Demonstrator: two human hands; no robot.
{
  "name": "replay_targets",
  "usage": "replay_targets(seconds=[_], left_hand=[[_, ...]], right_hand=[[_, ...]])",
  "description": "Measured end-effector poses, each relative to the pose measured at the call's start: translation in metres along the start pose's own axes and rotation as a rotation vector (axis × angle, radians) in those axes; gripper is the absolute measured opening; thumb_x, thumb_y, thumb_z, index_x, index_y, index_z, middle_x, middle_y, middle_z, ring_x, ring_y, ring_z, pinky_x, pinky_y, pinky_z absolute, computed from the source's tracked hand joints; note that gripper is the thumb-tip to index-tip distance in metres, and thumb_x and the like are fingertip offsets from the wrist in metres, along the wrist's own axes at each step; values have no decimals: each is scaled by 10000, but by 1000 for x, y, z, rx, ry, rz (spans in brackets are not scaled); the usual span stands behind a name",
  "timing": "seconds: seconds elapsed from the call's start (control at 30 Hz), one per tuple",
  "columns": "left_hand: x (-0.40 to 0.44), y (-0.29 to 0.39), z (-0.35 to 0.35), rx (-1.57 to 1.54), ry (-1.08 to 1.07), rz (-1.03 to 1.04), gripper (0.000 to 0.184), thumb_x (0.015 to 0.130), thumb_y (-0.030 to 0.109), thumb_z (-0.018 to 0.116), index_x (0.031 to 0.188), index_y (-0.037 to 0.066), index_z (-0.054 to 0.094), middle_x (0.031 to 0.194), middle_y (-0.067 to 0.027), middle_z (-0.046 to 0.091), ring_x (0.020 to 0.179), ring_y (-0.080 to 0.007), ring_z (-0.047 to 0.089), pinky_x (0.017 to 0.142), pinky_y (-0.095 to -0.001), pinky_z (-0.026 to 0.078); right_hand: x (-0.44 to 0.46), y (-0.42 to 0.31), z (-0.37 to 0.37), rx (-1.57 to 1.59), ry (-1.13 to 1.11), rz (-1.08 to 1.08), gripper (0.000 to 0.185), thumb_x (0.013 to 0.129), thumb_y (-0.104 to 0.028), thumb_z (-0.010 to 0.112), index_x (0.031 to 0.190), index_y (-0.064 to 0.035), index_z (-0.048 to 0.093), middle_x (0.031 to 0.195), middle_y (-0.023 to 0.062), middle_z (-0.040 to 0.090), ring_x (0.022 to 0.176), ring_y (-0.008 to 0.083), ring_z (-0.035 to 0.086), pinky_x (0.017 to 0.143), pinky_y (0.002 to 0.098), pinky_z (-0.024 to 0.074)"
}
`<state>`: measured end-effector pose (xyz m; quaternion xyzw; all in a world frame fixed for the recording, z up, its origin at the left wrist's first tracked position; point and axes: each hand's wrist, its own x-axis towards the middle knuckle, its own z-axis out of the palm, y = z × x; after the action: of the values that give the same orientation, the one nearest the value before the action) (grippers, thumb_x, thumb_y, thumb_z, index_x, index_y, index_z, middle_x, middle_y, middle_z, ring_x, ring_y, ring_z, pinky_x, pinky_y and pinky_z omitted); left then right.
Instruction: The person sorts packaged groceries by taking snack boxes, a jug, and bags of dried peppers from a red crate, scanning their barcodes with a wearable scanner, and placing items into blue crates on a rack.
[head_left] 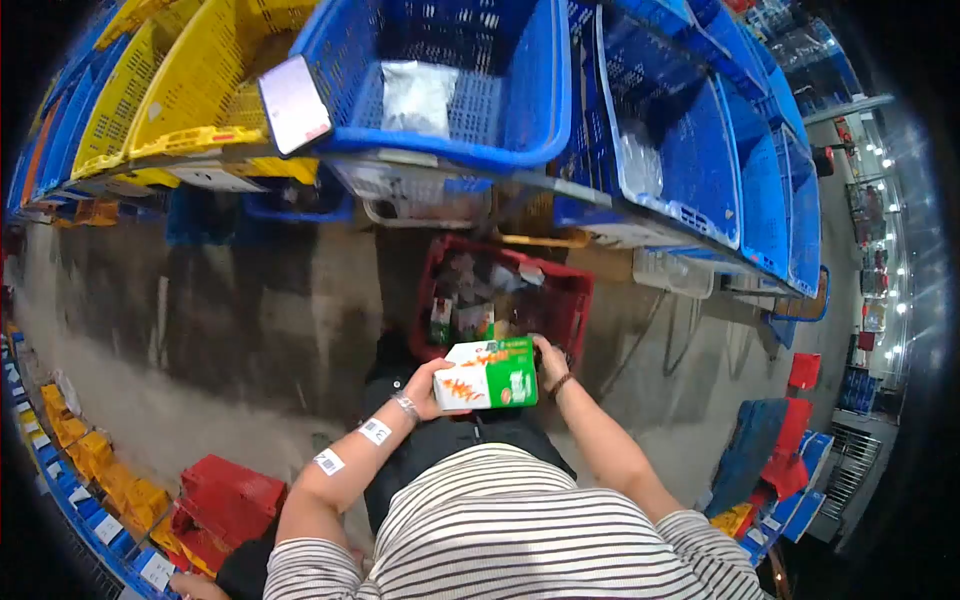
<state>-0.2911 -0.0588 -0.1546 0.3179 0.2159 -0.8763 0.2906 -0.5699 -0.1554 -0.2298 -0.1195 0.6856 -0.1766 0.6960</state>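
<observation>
While the grey floor (300, 330) spreads across the view, a long shelf (560, 185) curves over its far side, carrying a row of yellow and blue bins. The large blue bin (440, 148) near the middle has a white packet (420, 97) lying in it, and the blue bin to its right holds a clear packet (640, 165). At the lower left, red crates (225, 510) stand near yellow bins, and part of another person's hand (195, 586) shows at the bottom edge.

Below the shelf, ahead of the person's body, sits a red basket (577, 305) with several small packages inside, too dim to make out clearly. A white-and-green box (487, 378), printed with orange pictures, is held up in front of the person in the striped top, between the two hands and overlapping the basket's near side in the view. The left hand (426, 387) grasps the white end, its fingers closed on it; the right hand (548, 362) grips the green end near its upper corner, fingers bent against it. A phone (295, 105) rests at the front between the yellow and blue bins. Smallest are the printed labels (374, 431) stuck on the left forearm.
</observation>
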Motion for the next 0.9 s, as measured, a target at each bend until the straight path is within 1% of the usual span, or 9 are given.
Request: replay_targets(seconds=[0.17,0.2,0.3,0.37,0.47,0.57,0.67,0.77,0.9], left_hand=[[58,-57,0,-156,306,94,479,785,350,530,1223,158,496,1206,-71,565,1114,-279,533,917,-567,358],[66,-63,-7,-140,296,97,477,788,349,527,1225,160,494,1211,-70,563,1116,-280,532,918,-566,354],[65,-66,-11,-70,244,96,511,795,393,495,1248,155,487,1232,-70,556,1134,-277,520,887,-496,404],[63,-61,-12,-21,212,81,501,804,399,489,1238,150,499,1229,-68,558,1132,-279,521,870,-501,418],[51,-56,23,176,282,91,497,781,394,523,1219,159,507,1206,-76,563,1105,-298,528,830,-504,440],[40,-60,58,461,366,220,506,799,375,527,1276,248,419,1242,-64,507,1122,-330,496,780,-520,454],[38,-70,122,705,370,270,612,793,362,558,1332,260,287,1306,-77,420,1132,-351,472,806,-556,437],[71,-88,153,667,304,225,598,806,387,559,1331,276,296,1297,-89,427,1143,-348,462,828,-553,433],[108,-123,177,281,258,117,540,855,414,509,1273,91,399,1242,-129,467,1118,-325,496,925,-488,412]], right_hand=[[61,32,-44,-342,99,-86,442,835,-379,518,1023,9,614,966,133,631,845,239,595,736,358,451],[33,13,-31,-410,46,-123,290,841,-291,560,971,-32,576,839,72,602,754,151,574,663,343,487],[14,6,-25,-422,-226,5,460,817,-455,584,1021,-44,621,922,58,628,781,149,581,692,302,467],[-9,-7,-21,-491,-309,223,486,810,-534,534,979,-91,643,871,85,649,756,217,621,608,436,484],[-46,-19,-32,-369,-430,286,538,795,-518,565,1184,-146,543,1139,88,594,987,267,589,776,529,481],[-65,-3,-62,-106,-591,329,564,795,-533,577,1220,-167,521,1147,76,580,1017,236,576,804,489,487],[-98,0,-99,89,-564,221,546,813,-474,604,1257,-182,480,1206,45,537,999,213,573,800,461,489],[-106,7,-149,320,-457,187,487,809,-431,627,1224,-207,505,1186,35,559,1028,220,556,839,468,443],[-125,-9,-221,572,-363,15,380,818,-343,628,1163,-207,544,1108,18,613,1001,194,574,805,430,451]])
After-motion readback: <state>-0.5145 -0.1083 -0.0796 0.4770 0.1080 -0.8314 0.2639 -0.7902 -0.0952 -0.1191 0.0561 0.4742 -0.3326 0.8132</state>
